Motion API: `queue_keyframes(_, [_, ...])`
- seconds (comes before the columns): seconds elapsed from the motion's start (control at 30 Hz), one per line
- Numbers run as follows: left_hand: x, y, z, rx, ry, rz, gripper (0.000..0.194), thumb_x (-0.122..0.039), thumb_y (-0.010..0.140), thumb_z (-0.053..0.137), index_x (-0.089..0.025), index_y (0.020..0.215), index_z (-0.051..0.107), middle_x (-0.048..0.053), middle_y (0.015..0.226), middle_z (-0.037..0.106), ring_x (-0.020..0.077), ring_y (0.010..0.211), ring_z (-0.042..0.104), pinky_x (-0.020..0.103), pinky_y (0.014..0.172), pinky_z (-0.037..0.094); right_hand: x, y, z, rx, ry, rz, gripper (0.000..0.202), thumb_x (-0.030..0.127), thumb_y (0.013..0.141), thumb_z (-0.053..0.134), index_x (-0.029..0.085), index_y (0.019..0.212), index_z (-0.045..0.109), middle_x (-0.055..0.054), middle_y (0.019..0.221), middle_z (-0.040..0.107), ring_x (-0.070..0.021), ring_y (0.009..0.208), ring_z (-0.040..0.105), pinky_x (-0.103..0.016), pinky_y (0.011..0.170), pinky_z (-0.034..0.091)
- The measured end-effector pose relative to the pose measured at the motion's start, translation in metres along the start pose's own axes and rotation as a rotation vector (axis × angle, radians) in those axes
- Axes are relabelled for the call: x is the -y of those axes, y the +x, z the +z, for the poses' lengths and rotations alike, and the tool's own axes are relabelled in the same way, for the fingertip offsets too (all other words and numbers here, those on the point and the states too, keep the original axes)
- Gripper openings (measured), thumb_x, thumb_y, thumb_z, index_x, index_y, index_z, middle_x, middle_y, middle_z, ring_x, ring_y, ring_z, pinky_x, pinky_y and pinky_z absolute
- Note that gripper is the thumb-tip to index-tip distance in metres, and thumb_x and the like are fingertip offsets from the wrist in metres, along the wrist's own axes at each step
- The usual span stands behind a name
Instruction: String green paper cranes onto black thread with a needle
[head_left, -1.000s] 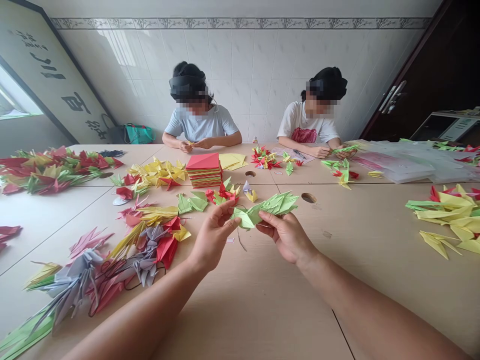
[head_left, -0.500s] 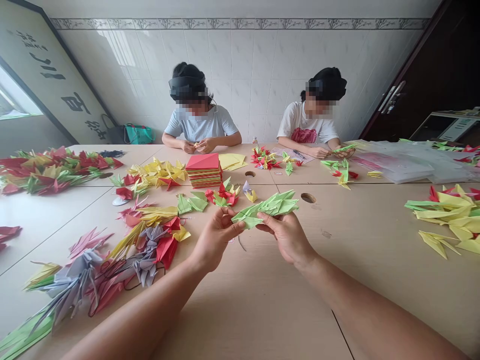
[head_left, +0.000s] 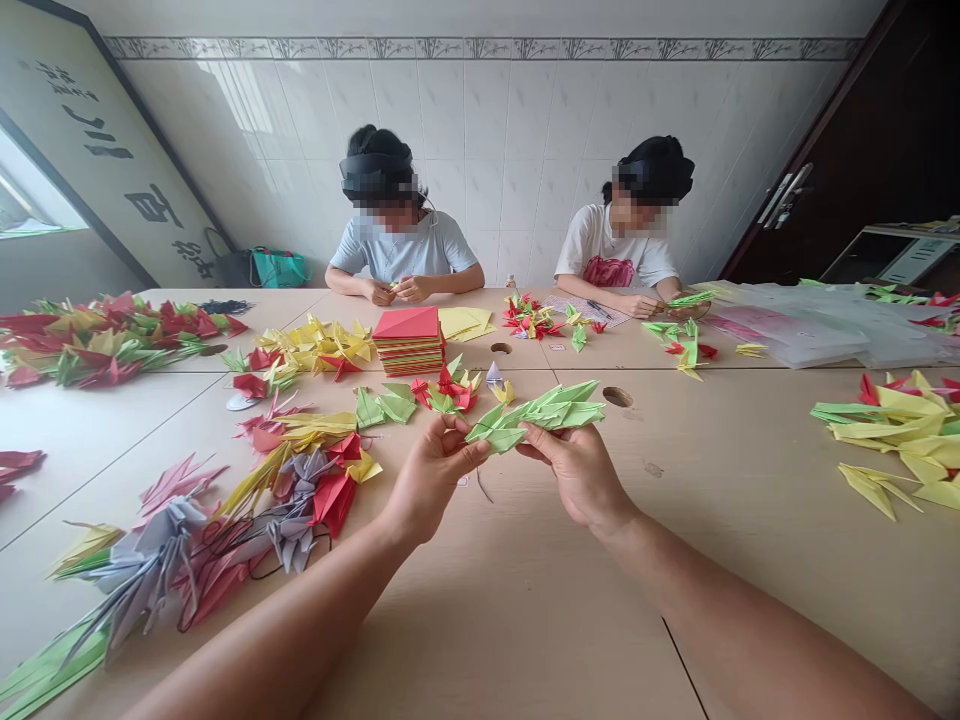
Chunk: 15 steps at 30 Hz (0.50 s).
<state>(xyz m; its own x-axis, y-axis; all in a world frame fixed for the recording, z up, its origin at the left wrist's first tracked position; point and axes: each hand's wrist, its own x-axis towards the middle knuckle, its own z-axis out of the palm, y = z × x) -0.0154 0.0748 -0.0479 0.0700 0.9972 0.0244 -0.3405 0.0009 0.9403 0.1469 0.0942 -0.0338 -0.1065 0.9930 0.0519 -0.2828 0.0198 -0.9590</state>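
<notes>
A bunch of light green folded paper cranes (head_left: 544, 412) is held up over the middle of the table, stretched between both hands. My left hand (head_left: 427, 475) pinches its left end between thumb and fingers. At the right end, my right hand (head_left: 581, 475) grips the bunch, thumb on top and fingers beneath. A dark thread hangs down below the bunch. Just beyond my hands lie a small cluster of red, green and yellow cranes (head_left: 448, 390) and some green folded papers (head_left: 384, 404).
Strung grey, pink and red cranes (head_left: 292, 500) spread at left. A stack of coloured paper (head_left: 407, 345) stands mid-table near yellow cranes (head_left: 319, 345). More yellow cranes (head_left: 904, 425) lie at right. Two people (head_left: 401, 240) work opposite; plastic sheets (head_left: 795, 325) lie far right.
The green bunch and my right hand have shifted very slightly to the right. Both hands keep their grip on it.
</notes>
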Motion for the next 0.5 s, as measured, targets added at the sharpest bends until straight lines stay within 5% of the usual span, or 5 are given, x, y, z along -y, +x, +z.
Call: queue_keyframes(0.5, [0.0000, -0.0014, 0.0013, 0.018, 0.008, 0.004, 0.025, -0.024, 0.074, 0.072, -0.022, 0.082, 0.048, -0.003, 0.078, 0.068, 0.0120, 0.076, 0.060, 0.027, 0.076, 0.043, 0.0010, 0.0019, -0.0028, 0.029, -0.007, 0.025, 0.023, 0.036, 0.065, 0.076, 0.020, 0.079, 0.068, -0.004, 0.089, 0.069, -0.0214, 0.090, 0.062, -0.036, 0.079, 0.050])
